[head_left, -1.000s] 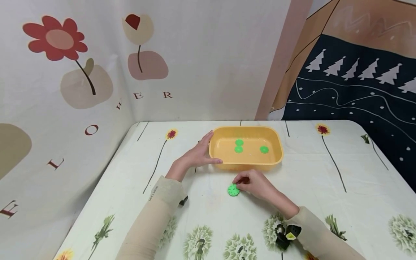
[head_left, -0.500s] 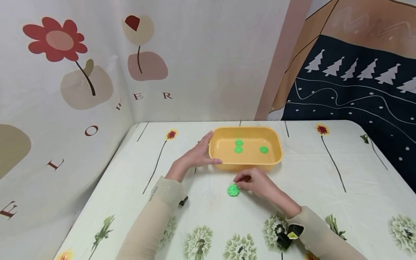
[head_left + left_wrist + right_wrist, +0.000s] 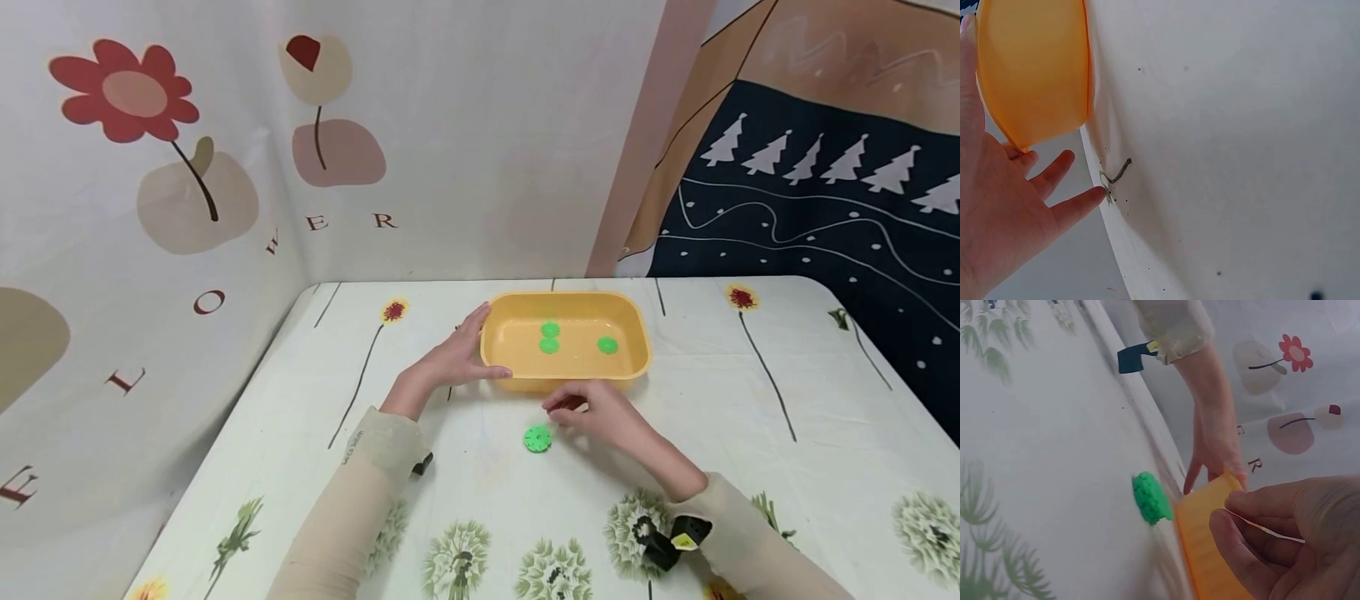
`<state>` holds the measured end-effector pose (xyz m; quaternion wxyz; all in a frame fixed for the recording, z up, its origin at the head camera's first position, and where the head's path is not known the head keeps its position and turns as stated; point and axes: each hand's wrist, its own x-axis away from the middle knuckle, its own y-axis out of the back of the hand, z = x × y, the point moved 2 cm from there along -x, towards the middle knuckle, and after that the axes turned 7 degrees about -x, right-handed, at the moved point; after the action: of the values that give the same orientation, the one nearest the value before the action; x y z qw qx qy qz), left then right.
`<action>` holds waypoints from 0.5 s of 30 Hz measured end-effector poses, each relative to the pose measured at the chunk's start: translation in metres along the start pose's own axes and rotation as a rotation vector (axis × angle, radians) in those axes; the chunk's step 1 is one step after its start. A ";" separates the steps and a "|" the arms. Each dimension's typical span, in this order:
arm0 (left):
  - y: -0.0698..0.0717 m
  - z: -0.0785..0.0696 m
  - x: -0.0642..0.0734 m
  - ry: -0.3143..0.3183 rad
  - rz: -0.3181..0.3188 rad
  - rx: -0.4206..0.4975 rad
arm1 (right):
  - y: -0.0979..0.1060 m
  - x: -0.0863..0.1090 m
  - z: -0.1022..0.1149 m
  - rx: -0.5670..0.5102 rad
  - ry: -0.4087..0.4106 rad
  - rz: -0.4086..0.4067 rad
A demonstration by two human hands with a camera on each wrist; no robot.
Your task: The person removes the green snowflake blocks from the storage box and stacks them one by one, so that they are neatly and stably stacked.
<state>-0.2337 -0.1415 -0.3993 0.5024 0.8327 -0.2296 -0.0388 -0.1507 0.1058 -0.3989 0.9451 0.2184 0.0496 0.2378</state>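
Observation:
A yellow plastic basin (image 3: 577, 358) stands toward the back of the table, with several small green discs (image 3: 607, 345) on its floor. My left hand (image 3: 452, 357) rests against its left end, thumb over the front rim; in the left wrist view several fingers of this hand (image 3: 1016, 219) spread straight below the orange-looking wall (image 3: 1035, 69). In front of the basin lies a round green notched piece (image 3: 537, 438); the right wrist view shows it thick and bumpy, like stacked discs (image 3: 1152, 499). My right hand (image 3: 600, 412) hovers just beyond it, fingers loosely curled, nothing visible between them.
A white tablecloth (image 3: 465, 500) with printed flowers covers the table. Hanging cloths with flower prints (image 3: 480, 142) and dark tree prints (image 3: 810, 217) stand behind and beside it. Dark devices (image 3: 663, 542) sit at the wrists.
My right hand has moved off the green notched piece, slightly right and toward the basin. The piece stays on the table. My left hand and the basin keep their places.

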 end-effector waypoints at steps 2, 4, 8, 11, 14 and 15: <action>0.000 0.000 0.000 -0.004 0.000 0.000 | 0.003 0.000 0.004 -0.003 0.012 -0.005; 0.000 0.001 -0.001 -0.009 -0.004 0.001 | 0.006 0.001 0.007 -0.013 0.023 -0.010; -0.001 0.002 -0.002 -0.013 -0.013 0.009 | 0.012 0.000 0.014 -0.021 0.041 -0.019; -0.001 0.003 -0.002 -0.015 -0.013 0.008 | 0.017 -0.002 0.019 -0.017 0.047 -0.036; -0.001 0.004 -0.003 -0.021 -0.013 0.003 | 0.021 -0.005 0.024 -0.011 0.055 -0.062; -0.002 0.004 -0.003 -0.021 -0.012 0.002 | 0.022 -0.006 0.025 -0.007 0.057 -0.070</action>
<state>-0.2369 -0.1427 -0.4030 0.4987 0.8342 -0.2299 -0.0506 -0.1602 0.1113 -0.3666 0.9519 0.2062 0.0833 0.2108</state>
